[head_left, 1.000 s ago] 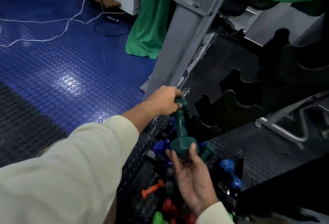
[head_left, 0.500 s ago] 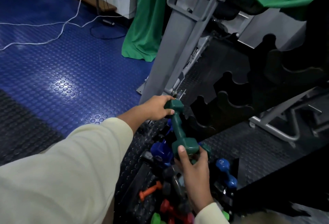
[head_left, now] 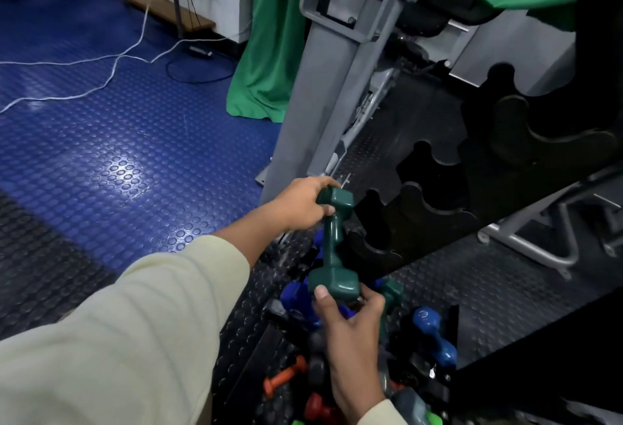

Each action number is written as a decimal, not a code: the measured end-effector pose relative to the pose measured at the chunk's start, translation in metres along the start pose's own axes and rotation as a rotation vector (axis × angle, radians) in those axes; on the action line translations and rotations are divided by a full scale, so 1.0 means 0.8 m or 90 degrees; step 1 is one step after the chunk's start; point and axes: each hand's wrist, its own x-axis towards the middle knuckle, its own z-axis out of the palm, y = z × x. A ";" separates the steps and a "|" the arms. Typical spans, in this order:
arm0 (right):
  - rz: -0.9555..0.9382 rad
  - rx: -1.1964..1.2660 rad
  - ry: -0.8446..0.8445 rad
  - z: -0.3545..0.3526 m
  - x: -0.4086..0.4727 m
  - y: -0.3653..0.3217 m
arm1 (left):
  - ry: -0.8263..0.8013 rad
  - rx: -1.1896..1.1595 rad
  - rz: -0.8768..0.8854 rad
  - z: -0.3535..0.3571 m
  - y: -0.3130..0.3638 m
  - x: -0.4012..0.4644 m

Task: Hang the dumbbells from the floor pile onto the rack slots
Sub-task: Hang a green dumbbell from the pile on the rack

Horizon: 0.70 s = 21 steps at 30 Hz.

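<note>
The glossy, rigid dark green dumbbell (head_left: 333,242) looks light but slippery, so left hand (head_left: 301,207) and right hand (head_left: 350,320) sensibly curl round its end heads beside the rack's (head_left: 428,219) lowest slots.

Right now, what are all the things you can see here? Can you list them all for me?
Dark green hex dumbbell: one, held at both ends beside the rack.
Black notched dumbbell rack: one, right of centre, visible slots empty.
Blue dumbbell: one, on the floor pile, right.
Small orange dumbbell: one, floor pile, lower left.
Red dumbbell: one, bottom of pile.
Grey metal machine frame: one, centre.
Green cloth: hanging behind the frame.
White cables: on the blue studded floor.
Left hand: grips the top head.
Right hand: holds the bottom head.
</note>
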 end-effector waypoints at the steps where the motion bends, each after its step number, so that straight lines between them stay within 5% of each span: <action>1: 0.015 0.021 0.002 0.003 0.003 -0.001 | 0.013 -0.008 0.001 0.003 0.002 0.004; 8: 0.075 0.235 -0.036 0.016 0.007 -0.020 | 0.044 -0.004 0.003 0.013 0.007 0.014; 14: 0.050 0.245 -0.052 0.017 0.005 -0.013 | -0.010 -0.096 -0.012 0.015 -0.014 0.024; 21: -0.329 -0.424 0.005 -0.021 0.004 0.011 | -0.102 -0.172 -0.006 0.003 -0.025 0.028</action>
